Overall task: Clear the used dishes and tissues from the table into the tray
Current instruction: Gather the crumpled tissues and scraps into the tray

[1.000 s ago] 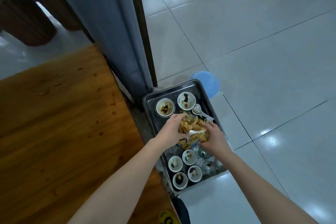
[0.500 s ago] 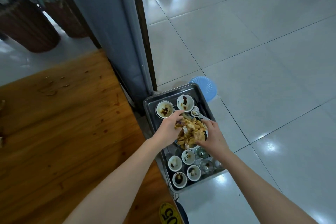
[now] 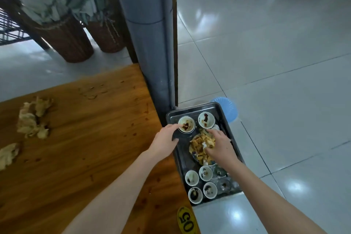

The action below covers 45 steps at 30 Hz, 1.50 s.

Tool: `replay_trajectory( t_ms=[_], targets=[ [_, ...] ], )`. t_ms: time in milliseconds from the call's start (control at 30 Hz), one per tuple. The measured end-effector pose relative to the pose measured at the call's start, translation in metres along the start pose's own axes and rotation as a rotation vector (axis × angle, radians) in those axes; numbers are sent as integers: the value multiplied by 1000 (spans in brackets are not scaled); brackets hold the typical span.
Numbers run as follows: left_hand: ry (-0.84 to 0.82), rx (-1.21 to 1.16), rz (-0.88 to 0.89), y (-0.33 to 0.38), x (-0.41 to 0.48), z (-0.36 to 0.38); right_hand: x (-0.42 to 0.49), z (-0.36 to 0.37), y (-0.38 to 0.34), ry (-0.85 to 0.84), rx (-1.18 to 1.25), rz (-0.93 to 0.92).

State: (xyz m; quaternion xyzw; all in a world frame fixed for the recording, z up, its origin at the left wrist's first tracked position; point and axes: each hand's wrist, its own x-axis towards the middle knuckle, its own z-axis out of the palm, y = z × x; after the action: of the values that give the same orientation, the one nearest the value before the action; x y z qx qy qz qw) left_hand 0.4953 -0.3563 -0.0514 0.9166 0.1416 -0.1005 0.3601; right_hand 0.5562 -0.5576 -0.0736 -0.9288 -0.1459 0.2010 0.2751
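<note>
1. I see crumpled tissues (image 3: 33, 118) lying far left on the wooden table (image 3: 85, 148).
2. My left hand (image 3: 164, 139) is loose and holds nothing. One finger points at a dirty small bowl (image 3: 187, 124) in the tray.
3. The tray (image 3: 181, 155) sits just beside the table edge, with little cups (image 3: 191, 177) at its near end.
4. My right hand (image 3: 218, 146) rests with fingers spread on a heap of food scraps (image 3: 197, 145) in the tray's middle.
</note>
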Motion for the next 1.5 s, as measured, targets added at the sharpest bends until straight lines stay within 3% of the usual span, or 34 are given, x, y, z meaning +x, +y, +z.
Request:
replay_trajectory(
  t_ms=[367,700,1233,1500],
  targets=[
    [198,136,-198,-79,-79,-81,2,28,-118,-76,-71,-302],
    [313,165,-397,-188,-161,-152,-8,108,-242,-154,-146,-494],
    [361,79,-537,-371,-242,-275,11,264,-431,-351,-262,-513],
    [343,62,-433,-420,-215,-296,50,325,-480,-323,-395,-395]
  ],
)
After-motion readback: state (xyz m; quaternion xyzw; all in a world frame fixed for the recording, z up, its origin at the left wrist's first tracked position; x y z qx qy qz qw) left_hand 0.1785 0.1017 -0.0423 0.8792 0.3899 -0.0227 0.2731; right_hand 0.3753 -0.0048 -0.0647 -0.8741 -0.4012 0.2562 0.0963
